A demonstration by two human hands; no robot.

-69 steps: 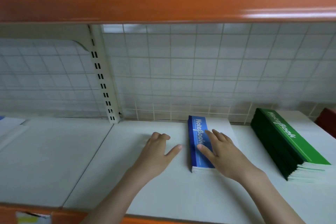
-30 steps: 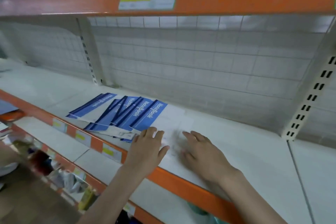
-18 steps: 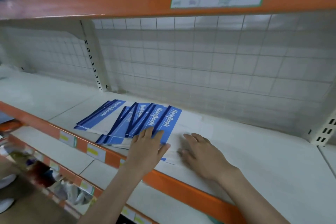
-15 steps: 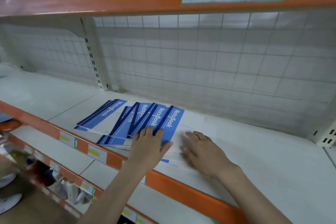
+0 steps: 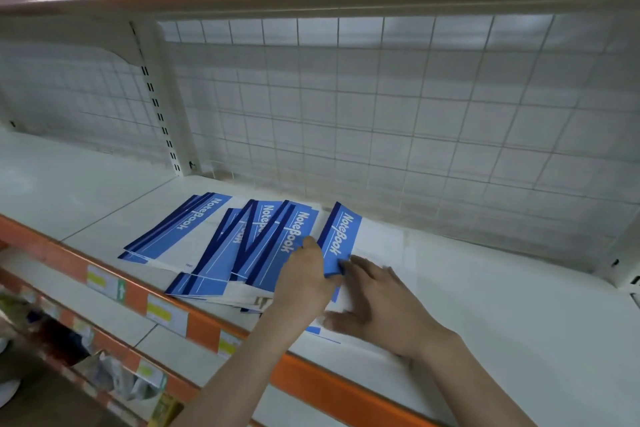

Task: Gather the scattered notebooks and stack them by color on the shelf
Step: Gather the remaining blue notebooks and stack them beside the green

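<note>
Notebooks [image 5: 221,239] in blue are fanned along the shelf [image 5: 502,291] front edge. The rightmost notebook [image 5: 341,239] is pinched by the left hand [image 5: 304,284]; the right hand [image 5: 377,302] is spread flat on its white cover.

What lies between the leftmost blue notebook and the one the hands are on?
In the head view, overlapping blue notebooks lie fanned between the leftmost notebook and the rightmost notebook, where the left hand and right hand are.
</note>
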